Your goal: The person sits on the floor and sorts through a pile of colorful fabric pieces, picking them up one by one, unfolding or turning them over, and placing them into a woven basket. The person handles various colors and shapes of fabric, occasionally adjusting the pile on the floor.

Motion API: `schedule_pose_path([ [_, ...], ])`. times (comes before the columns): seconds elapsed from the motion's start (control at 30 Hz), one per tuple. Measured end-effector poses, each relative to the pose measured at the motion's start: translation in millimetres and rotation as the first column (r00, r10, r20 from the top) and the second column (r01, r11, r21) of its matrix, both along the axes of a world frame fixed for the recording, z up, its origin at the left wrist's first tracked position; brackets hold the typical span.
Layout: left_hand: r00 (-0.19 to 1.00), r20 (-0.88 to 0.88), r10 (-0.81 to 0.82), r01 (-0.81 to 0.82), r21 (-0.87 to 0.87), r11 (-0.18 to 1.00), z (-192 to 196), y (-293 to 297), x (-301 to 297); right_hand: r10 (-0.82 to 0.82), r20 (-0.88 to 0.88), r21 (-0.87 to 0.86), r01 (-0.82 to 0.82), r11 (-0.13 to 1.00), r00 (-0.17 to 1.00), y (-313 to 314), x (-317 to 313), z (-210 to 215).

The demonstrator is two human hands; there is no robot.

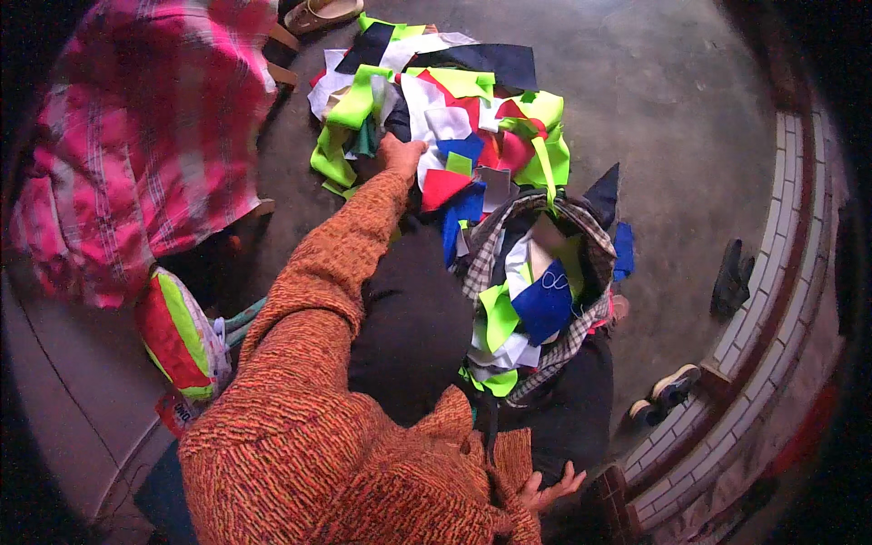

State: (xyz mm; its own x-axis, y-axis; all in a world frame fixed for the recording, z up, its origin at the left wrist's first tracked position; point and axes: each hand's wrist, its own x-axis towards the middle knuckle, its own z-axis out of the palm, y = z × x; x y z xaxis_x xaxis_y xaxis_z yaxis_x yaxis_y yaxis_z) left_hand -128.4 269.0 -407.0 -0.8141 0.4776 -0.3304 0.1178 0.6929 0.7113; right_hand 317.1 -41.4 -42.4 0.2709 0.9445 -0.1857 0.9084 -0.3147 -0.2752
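A heap of fabric scraps point(454, 118) in neon yellow, white, red, blue and black lies on the floor ahead. My left hand point(400, 156) reaches to its near left edge, fingers curled in among the scraps with the thumb against a white one; the fingertips are partly hidden. Between me and the heap, a checked cloth bag point(595, 245) stands wide at the mouth, filled with similar scraps. A blue scrap point(543, 302) with a loop of pale thread lies on top inside. Down by my lap, my right hand point(551, 490) is empty, its fingers spread.
A pink checked cloth point(145, 154) drapes over wooden furniture at left, with a red and neon bundle point(182, 331) below it. Dark shoes point(672, 389) and a black item point(732, 280) lie beside a white-tiled step point(772, 218) at right. A tan shoe point(322, 13) is at the top.
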Motion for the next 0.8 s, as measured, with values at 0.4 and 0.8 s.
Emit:
schedule_pose_path([
  [0.4,0.964,-0.009,-0.267,0.261,0.235,0.936,233.8,-14.0,-31.5,0.108,-0.151,0.242,-0.069,0.968,0.983,-8.1,-1.2,-17.6],
  [0.8,0.717,0.222,-0.661,0.067,0.922,0.381,354.2,-108.4,-2.9,0.167,-0.267,0.331,-0.072,0.941,0.949,-13.3,-7.6,-20.3],
])
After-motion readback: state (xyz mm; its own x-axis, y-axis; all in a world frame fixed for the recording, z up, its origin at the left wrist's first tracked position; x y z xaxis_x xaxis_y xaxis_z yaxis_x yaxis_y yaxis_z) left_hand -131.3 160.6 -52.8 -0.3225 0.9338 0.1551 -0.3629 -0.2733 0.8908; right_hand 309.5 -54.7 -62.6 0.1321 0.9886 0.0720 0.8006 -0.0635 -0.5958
